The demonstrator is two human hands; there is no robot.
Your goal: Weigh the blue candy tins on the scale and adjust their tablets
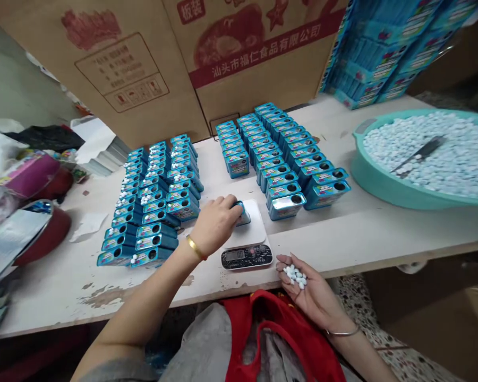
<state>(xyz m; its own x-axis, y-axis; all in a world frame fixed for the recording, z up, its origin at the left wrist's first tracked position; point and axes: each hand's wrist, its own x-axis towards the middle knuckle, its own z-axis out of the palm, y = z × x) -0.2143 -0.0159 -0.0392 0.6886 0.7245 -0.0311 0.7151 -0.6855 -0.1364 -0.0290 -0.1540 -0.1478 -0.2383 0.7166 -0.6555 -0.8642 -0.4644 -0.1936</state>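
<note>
My left hand point(218, 225) grips a small blue tin point(244, 214) from above, over the white plate point(256, 229) of a kitchen scale point(247, 257). The fingers cover much of this tin; I cannot tell whether it rests fully on the plate. Palm up at the table's front edge, my right hand point(308, 289) cups a small heap of pale candies point(295, 276). Rows of blue tins with dark round holes in their tops stand left point(156, 217) and right point(284, 204) of the scale. White candies lie on top of many left-hand tins.
A turquoise basin point(386, 185) full of pale candies stands at the right, a dark scoop point(420, 154) lying in it. Behind the tins rises a large cardboard box point(143, 58). Wrapped blue packs point(366, 58) are stacked at the back right. A red bowl point(50, 233) sits left.
</note>
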